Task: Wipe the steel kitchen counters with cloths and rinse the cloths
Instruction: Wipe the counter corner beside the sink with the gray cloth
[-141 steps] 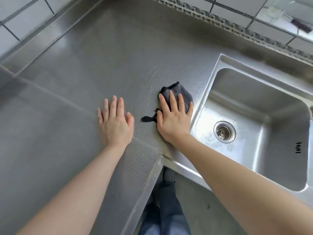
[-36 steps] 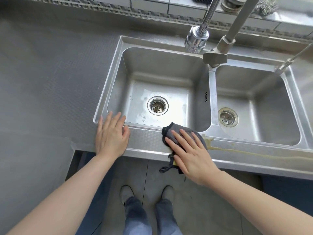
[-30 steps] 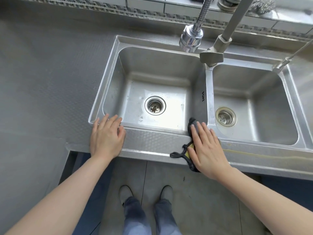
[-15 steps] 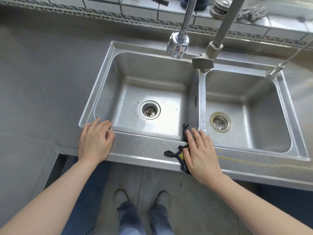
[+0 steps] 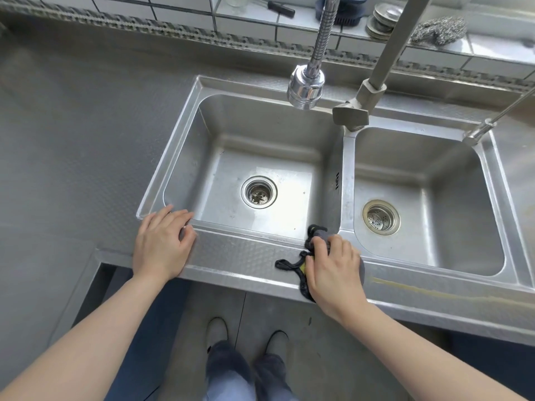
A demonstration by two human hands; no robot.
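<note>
A dark grey cloth (image 5: pixel 318 235) with black trim and a yellow patch lies bunched on the front rim of the steel double sink (image 5: pixel 246 253), near the divider between the basins. My right hand (image 5: pixel 333 267) covers it with fingers curled, gripping the cloth. My left hand (image 5: pixel 162 244) rests flat on the rim at the left basin's front corner, holding nothing. A yellowish streak (image 5: pixel 419 290) runs along the rim to the right of the cloth. The textured steel counter (image 5: pixel 72 146) spreads to the left.
A flexible spray faucet (image 5: pixel 305 85) hangs over the left basin, with a grey spout (image 5: pixel 351 115) beside it. Each basin has a drain strainer (image 5: pixel 259 192). A tiled ledge behind holds lids, a brush and steel wool (image 5: pixel 440 30). My feet stand on the floor below.
My right hand's fingers have curled, bunching the cloth on the rim. Earlier it slid the cloth from the left counter to the sink's front rim. The left hand stays on the rim.
</note>
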